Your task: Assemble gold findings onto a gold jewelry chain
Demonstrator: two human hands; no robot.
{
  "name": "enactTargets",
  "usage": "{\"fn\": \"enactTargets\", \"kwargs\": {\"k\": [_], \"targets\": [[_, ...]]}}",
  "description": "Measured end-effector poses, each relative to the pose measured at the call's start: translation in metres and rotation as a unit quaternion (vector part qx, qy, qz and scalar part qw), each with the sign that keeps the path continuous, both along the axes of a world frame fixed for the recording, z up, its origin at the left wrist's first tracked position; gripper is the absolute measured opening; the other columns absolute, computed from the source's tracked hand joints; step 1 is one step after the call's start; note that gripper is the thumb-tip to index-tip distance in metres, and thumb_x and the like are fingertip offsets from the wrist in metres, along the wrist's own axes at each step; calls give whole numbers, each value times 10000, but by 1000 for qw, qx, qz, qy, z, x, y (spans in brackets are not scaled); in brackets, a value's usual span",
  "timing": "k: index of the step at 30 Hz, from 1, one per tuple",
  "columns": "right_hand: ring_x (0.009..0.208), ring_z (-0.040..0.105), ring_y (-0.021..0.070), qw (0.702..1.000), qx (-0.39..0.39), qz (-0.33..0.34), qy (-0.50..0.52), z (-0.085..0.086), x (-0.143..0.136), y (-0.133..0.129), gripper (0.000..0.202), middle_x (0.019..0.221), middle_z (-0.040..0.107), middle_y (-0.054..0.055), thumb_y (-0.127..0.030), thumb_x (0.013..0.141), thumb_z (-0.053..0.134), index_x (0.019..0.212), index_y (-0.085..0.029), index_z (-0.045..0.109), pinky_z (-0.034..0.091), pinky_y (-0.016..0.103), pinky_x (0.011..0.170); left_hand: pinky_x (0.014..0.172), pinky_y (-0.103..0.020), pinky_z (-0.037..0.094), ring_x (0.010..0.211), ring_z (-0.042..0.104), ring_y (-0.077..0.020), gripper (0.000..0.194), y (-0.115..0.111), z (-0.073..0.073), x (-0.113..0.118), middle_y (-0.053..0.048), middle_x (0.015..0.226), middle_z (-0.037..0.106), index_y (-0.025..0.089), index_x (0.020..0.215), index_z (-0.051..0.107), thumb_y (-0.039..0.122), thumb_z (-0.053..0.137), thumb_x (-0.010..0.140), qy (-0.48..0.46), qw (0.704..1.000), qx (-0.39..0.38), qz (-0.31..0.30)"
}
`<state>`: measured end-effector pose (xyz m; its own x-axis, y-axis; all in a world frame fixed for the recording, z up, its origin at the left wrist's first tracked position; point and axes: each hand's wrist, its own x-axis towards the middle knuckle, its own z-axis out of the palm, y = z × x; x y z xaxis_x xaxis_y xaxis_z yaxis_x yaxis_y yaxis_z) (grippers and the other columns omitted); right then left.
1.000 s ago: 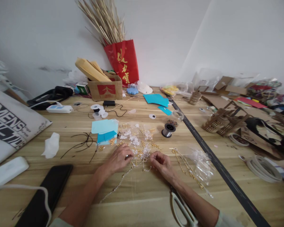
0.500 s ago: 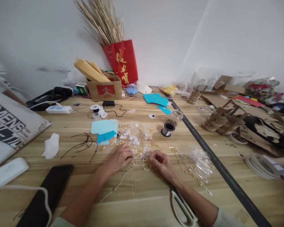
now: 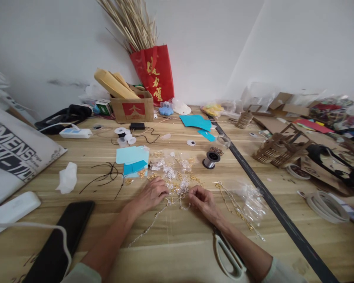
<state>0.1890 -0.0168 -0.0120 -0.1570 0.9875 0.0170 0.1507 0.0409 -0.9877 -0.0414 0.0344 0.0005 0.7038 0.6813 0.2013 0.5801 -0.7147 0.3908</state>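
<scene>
My left hand [image 3: 153, 193] rests at the near left edge of a pile of small gold and silver beads [image 3: 172, 177], its fingers bent together over something I cannot make out. On the pile's right, my right hand [image 3: 203, 199] has thumb and forefinger pinched beside the looped end of a beaded chain [image 3: 150, 226]. That chain runs from between the hands toward the near left, along the tabletop. Gold chains [image 3: 235, 207] and clear plastic packets [image 3: 253, 202] lie to the right. Scissors [image 3: 228, 257] with pale handles lie partly under my right forearm.
A wire spool [image 3: 211, 160] and a glass jar [image 3: 222, 142] stand behind my right hand. Blue cards [image 3: 132, 155] and black cords [image 3: 103, 177] lie left of the beads. A phone [image 3: 65, 232] is at near left; a dark strip [image 3: 262, 188] crosses the right side.
The whole view has shifted slightly, with objects a little to the right and higher. Both hands keep nearly the same places beside the beads and chain.
</scene>
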Motion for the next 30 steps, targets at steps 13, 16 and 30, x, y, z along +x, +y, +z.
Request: {"fn": "enactTargets", "kwargs": {"k": [13,16,30], "targets": [[531,436,102,1000,13,8,-17,-3,2,1,285,592,500,-24,-431,827,592,745,-161,554,341,221,504,766,-302,390,839,485,-190,114,-1,1,0,-29,775,606,158,786,641,142,563,869,15,1000,8,-7],[534,441,103,999,21,7,-23,-3,2,1,273,591,506,-22,-419,828,594,739,-163,557,345,221,505,769,-308,392,844,479,-192,117,-1,-2,0,-29,784,598,163,796,633,155,550,879,0,1000,22,-11],[552,442,109,1000,-8,3,-23,-2,5,3,257,613,505,-22,-412,829,583,749,-170,548,339,226,518,737,-307,402,784,504,-177,128,6,3,-12,3,709,613,175,683,608,202,724,728,-41,998,-41,13]]}}
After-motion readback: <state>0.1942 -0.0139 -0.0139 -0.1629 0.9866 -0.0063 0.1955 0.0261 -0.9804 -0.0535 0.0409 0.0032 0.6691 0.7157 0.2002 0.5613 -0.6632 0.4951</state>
